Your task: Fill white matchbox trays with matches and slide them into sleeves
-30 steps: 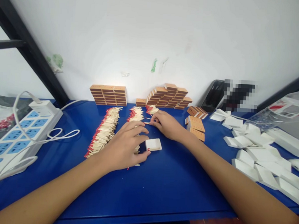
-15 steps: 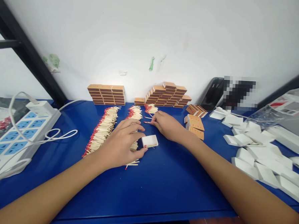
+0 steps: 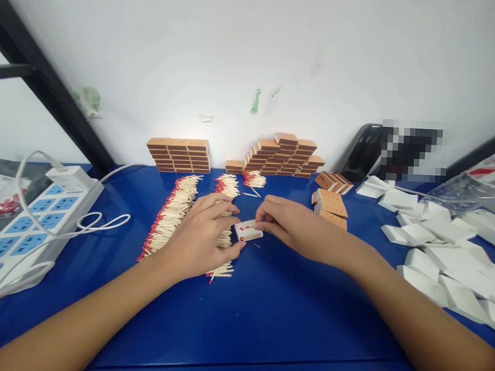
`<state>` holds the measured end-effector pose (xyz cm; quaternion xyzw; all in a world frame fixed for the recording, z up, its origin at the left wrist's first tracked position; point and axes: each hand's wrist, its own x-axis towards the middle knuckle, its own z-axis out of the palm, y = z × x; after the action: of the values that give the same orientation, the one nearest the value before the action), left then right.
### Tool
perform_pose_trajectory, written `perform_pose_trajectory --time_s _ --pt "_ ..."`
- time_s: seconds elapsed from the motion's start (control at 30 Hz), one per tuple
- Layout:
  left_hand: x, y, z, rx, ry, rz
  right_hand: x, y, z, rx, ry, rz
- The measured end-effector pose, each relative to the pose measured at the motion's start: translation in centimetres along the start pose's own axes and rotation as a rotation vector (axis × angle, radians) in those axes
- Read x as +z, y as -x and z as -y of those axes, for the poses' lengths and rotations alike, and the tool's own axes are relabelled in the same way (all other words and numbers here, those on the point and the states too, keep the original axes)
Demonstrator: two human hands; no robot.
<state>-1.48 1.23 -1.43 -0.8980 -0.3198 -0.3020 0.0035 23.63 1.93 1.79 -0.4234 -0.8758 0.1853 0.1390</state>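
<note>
A small white matchbox tray (image 3: 251, 236) lies on the blue table, with a few red-tipped matches in it. Thumb and fingers of my left hand (image 3: 205, 233) steady its left end. Over the tray's right side, my right hand (image 3: 285, 223) pinches matches, whose red heads point left; the sticks are mostly hidden by the fingers. A long row of matches (image 3: 173, 212) lies left of my left hand. Another match row (image 3: 226, 184) runs partly beneath that hand. Behind my right hand is a small match pile (image 3: 255, 178), with a loose match (image 3: 251, 195) in front.
Closed matchboxes stand against the wall in a left stack (image 3: 178, 155) and a right stack (image 3: 282, 157). More matchboxes (image 3: 332, 204) lie right of my right hand. White trays (image 3: 439, 240) are heaped far right, near a phone (image 3: 361, 152). A power strip (image 3: 33, 224) with cable sits left.
My right hand has come from the small match pile toward me, bringing matches over the tray. Red match heads now show above it. My left hand stays at the tray.
</note>
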Motion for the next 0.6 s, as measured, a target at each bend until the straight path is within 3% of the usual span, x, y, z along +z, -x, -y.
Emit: perform_pose_trajectory --time_s 0.23,0.5,0.6 --pt "0.1 0.0 -0.1 0.01 0.027 0.005 1.5 -0.4 0.3 -0.018 0.022 0.033" --pt "0.0 0.0 -0.1 0.002 0.02 0.025 1.6 -0.5 0.3 -0.049 -0.132 -0.093" --pt "0.0 0.0 -0.2 0.0 0.017 0.031 1.6 -1.6 -1.3 -0.001 -0.124 -0.249"
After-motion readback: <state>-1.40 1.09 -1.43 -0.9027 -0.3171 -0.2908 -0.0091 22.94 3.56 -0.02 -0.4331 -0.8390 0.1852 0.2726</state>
